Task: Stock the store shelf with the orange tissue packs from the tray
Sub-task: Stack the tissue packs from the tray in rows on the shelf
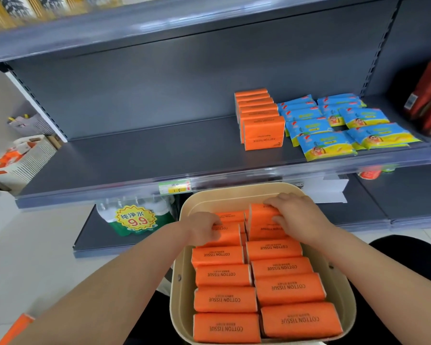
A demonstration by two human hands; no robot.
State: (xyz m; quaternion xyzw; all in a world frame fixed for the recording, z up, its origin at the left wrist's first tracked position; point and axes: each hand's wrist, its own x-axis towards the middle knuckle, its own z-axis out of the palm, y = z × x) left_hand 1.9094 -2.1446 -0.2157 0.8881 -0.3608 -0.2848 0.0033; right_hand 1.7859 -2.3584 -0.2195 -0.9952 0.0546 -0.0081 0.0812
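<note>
Fingers (215, 223) of the left hand (204, 227) are clamping one orange tissue pack (228, 235) at the far end of the tray (234, 192); the right hand (295, 216) is gripping a second pack (260, 215). Wedged neighbours may be catching on the lift, spilling short of the shelf (135, 155).

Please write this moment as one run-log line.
stage: pick from tray | left hand: grips left pack | right hand: grips right pack | shelf: one orange row placed

Tissue packs (224, 275) are lying in the tray (183, 290) before the shelf (135, 155), where another row (259, 118) is standing left of the wipe packets (311, 127).
</note>
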